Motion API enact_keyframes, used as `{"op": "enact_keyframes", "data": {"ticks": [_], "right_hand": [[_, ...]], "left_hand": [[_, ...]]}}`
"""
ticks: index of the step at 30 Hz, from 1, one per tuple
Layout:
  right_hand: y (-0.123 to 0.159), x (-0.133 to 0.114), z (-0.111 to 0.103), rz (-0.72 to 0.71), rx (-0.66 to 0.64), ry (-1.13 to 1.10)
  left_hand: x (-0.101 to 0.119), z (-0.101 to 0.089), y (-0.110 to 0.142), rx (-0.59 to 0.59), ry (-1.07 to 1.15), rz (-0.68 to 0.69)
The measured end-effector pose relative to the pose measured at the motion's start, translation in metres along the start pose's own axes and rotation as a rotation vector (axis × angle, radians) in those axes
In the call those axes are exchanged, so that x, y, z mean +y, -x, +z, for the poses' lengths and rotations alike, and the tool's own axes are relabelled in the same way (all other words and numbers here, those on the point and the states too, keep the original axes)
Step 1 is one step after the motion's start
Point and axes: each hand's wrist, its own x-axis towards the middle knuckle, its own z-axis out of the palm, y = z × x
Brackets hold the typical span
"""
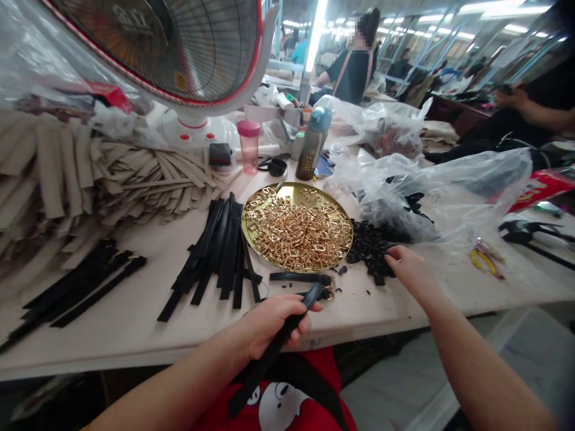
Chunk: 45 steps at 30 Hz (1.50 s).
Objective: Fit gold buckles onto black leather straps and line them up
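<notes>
My left hand (285,320) is closed around a black strap (287,329), which slants from my lap up toward the tray. At the right edge of a heap of small black pieces (371,245), the fingers of my right hand (406,266) are pinched together; what is between them is too small to make out. Gold-coloured buckles (300,230) fill a round gold tray (287,190) behind my left hand. Just in front of that tray lie black straps with gold buckles (299,277). A bundle of black straps (220,251) rests left of the tray.
A large fan (193,120) stands at the back left above piled beige strips (135,173). More black straps (81,281) lie at left. A pink cup (249,146), a bottle (312,146), plastic bags (426,185) and yellow-handled pliers (485,260) are around. Other people (354,69) are beyond the table.
</notes>
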Motion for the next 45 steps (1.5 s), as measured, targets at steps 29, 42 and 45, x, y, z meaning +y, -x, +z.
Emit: {"op": "enact_keyframes", "data": {"ticks": [29,42,45], "right_hand": [[0.166,-0.181,-0.017,0.472,-0.460,-1.767],[0.187,-0.191,-0.014,0.202,-0.444,-1.499],[0.189,-0.192,-0.012,0.230,-0.431,-1.484]], "left_hand": [[-0.042,-0.006,0.042,0.076,-0.658,0.392],[-0.034,-0.008,0.041,0.231,-0.840,0.416],[-0.034,-0.008,0.036,0.287,-0.817,0.408]]}}
